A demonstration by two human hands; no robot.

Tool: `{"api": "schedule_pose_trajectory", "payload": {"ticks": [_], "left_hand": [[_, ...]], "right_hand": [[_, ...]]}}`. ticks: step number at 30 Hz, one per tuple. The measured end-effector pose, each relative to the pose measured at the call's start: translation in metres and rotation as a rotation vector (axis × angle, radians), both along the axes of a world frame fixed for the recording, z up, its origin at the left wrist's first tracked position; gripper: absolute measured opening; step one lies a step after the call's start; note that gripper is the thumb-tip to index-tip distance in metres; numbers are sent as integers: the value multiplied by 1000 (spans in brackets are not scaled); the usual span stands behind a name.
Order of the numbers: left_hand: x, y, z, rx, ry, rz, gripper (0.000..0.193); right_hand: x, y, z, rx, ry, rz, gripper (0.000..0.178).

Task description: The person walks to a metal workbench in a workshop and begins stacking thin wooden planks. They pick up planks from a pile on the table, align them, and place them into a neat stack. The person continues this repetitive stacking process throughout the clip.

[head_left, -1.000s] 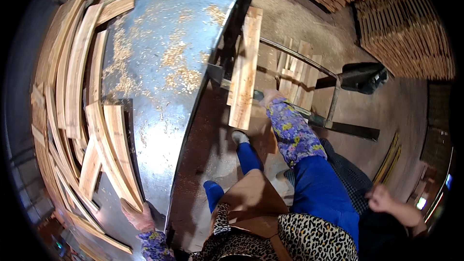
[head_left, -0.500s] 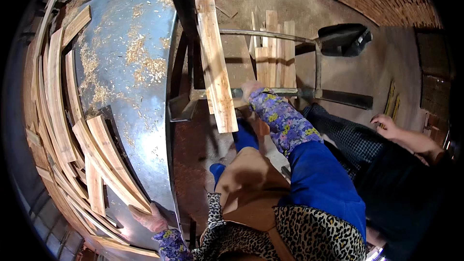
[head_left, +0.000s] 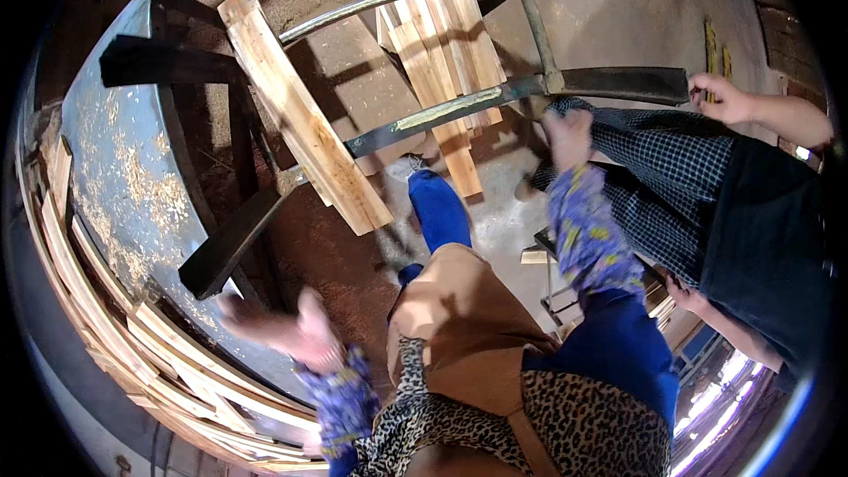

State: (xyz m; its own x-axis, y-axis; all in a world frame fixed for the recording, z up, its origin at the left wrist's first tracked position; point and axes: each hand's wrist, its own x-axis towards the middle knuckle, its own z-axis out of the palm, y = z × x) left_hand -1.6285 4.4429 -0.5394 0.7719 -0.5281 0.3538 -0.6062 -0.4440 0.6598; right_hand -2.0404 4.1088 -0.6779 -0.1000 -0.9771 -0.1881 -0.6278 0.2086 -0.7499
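My left hand is lifted beside the metal table, its fingers stretched out, thumb apart and holding nothing. It is blurred by motion. My right hand hovers, also blurred, just below the corner of a metal frame; its fingers look apart, with nothing visible in them. Stacked wooden boards lie across the left end of the frame's two rails. Dark legs stick out at the frame's ends. Near the right one is a co-worker's hand.
More boards lie on the floor beyond and under the frame. Wood shavings cover the table, and long strips of wood line its left side. The co-worker in a checked garment stands close on my right.
My left hand has left the wooden strip on the table and risen. My right hand has come off the frame's rail and moved right. The view has turned, with the frame now appearing tilted.
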Motion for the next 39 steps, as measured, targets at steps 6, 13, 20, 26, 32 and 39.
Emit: {"api": "schedule_pose_trajectory", "payload": {"ticks": [6,13,20,26,32,39], "left_hand": [[65,-81,-65,-493,187,270,77],[85,-95,-36,-296,300,509,82],[121,-96,-49,-472,328,470,98],[89,-85,-31,-441,333,303,86],[54,-55,-18,-395,187,48,92],[-23,66,-45,-41,97,-215,76]], "right_hand": [[-19,-68,-1,-12,-457,-435,55],[-10,-14,6,1,-663,-614,57],[-28,27,-4,-111,-444,-582,53],[-33,40,3,-126,-347,-474,50],[11,156,-148,190,276,2,48],[130,209,-201,682,100,66,69]]}}
